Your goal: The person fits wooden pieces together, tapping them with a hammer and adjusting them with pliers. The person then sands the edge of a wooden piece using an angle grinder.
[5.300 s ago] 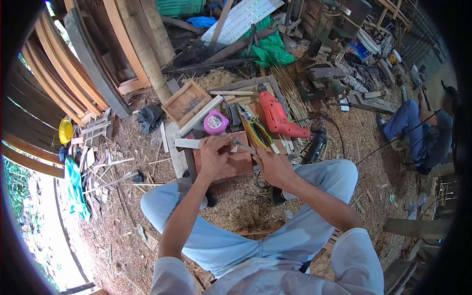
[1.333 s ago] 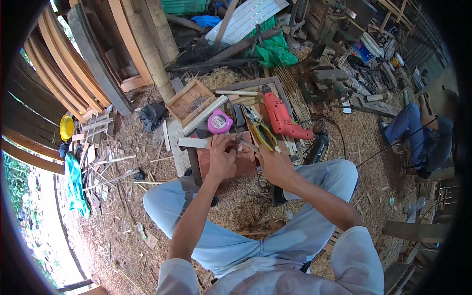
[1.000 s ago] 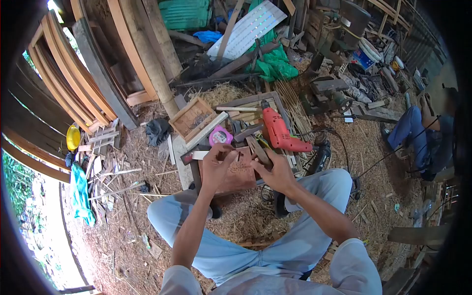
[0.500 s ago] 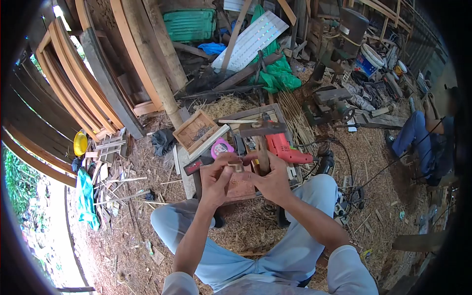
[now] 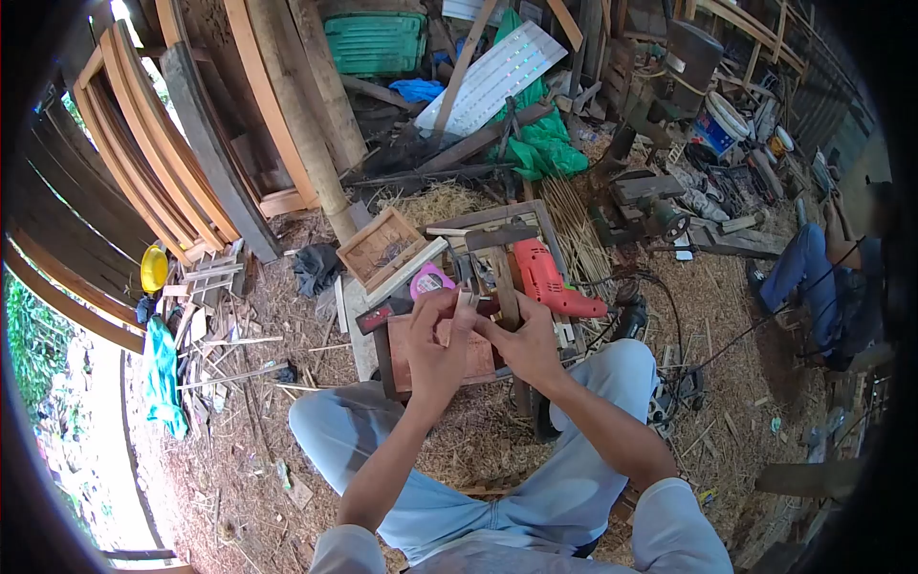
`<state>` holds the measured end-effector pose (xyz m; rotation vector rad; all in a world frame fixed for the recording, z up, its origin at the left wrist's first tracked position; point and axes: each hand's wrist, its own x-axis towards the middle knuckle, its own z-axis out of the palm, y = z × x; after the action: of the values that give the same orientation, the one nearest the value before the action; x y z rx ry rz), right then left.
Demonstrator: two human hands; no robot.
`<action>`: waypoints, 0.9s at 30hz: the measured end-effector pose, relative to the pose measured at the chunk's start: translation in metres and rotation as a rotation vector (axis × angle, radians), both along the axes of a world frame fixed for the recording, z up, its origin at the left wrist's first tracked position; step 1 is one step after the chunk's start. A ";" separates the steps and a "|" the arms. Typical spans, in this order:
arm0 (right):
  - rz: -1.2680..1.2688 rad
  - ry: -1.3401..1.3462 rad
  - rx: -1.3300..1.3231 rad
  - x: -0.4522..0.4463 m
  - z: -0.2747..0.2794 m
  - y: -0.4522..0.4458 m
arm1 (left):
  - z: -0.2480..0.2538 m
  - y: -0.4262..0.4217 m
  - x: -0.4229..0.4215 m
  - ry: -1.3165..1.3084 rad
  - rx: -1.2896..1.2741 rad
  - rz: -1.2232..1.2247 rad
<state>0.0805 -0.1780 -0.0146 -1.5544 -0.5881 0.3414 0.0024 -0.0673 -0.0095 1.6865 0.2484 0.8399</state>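
Note:
In front of my knees, my left hand (image 5: 438, 346) pinches a small pale piece of wood (image 5: 466, 298) between thumb and fingers. My right hand (image 5: 528, 346) is closed around the wooden handle of a hammer (image 5: 504, 279), its dark head pointing away from me. The right fingertips reach across to the small piece; whether they grip it too is hidden. Beneath both hands lies a reddish-brown wooden board (image 5: 400, 356) on a low work stand. Just beyond are a pink tape measure (image 5: 430, 280) and a red power drill (image 5: 545, 277).
An open wooden box (image 5: 382, 247) with what look like nails stands at the back left of the stand. Cables (image 5: 674, 316) run over the shaving-covered floor at right. Curved wooden frames (image 5: 143, 143) lean at left. Another person (image 5: 818, 277) sits at far right.
Both hands have shifted slightly, and the small wooden piece is now tilted more upright. The hammer has turned a little, its handle showing below my right hand.

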 end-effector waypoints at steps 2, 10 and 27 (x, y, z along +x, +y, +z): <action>0.008 0.033 -0.010 -0.001 0.002 -0.001 | 0.007 -0.004 -0.001 0.022 0.099 0.053; 0.097 0.023 0.069 0.009 0.010 -0.006 | -0.006 0.026 -0.006 0.141 0.022 -0.080; 0.388 0.051 -0.027 0.037 -0.022 -0.013 | -0.021 0.049 -0.011 0.327 -0.147 -0.510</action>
<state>0.1175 -0.1910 -0.0369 -1.4475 -0.8491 0.6828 -0.0088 -0.0187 -0.0308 1.6385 0.0892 0.1633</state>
